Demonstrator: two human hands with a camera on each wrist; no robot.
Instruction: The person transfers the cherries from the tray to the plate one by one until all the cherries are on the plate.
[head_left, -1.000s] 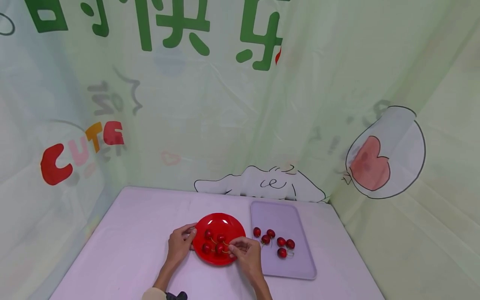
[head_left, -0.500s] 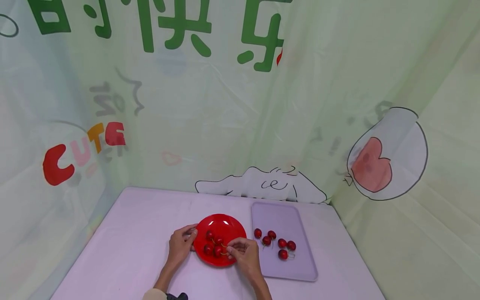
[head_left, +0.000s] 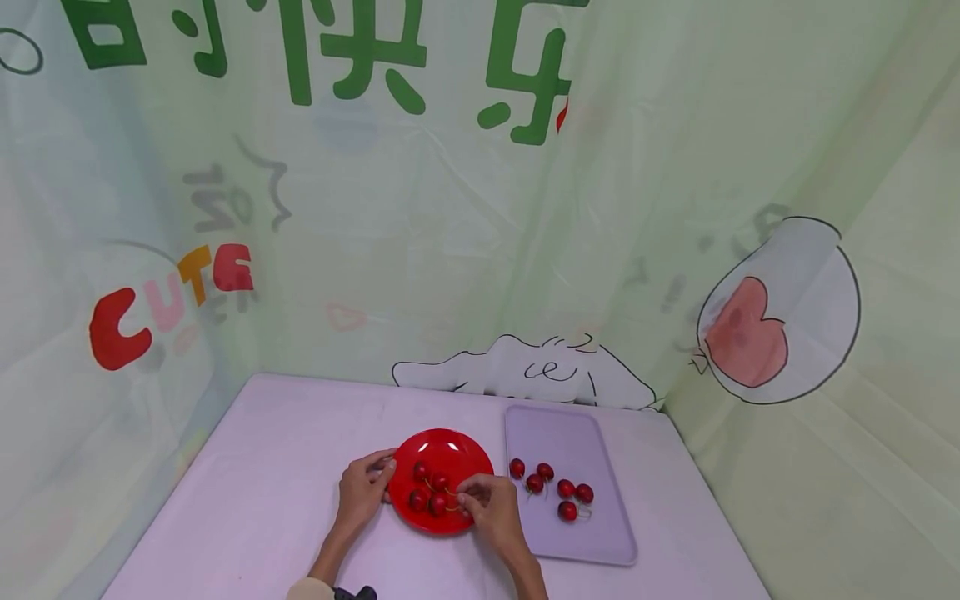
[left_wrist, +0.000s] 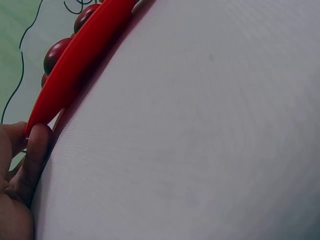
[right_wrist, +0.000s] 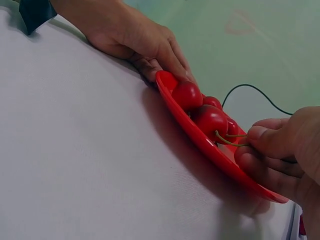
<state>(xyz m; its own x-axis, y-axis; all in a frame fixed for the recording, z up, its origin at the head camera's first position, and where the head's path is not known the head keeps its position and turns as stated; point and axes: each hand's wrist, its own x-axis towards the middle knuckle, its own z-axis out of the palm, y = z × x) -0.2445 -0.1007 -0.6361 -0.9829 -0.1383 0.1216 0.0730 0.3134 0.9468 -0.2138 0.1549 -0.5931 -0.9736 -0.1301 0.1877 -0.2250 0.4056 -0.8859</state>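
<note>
A round red plate with several dark red cherries on it lies at the front middle of the table. My left hand grips the plate's left rim, its thumb against the edge in the left wrist view. At the plate's right side, my right hand pinches thin green cherry stems between thumb and fingertips. In the right wrist view, the cherries at those stems sit within the plate's raised rim, beside other cherries. Part of the right rim is hidden behind the right hand.
To the right of the plate lies a lavender rectangular tray holding several more cherries with stems. The table has a pale cover. Printed curtains hang at its back and sides.
The two cherries nearest my right hand have shifted slightly to the left on the plate. The right hand keeps its pinch on the stems, and the left hand stays at the rim.
</note>
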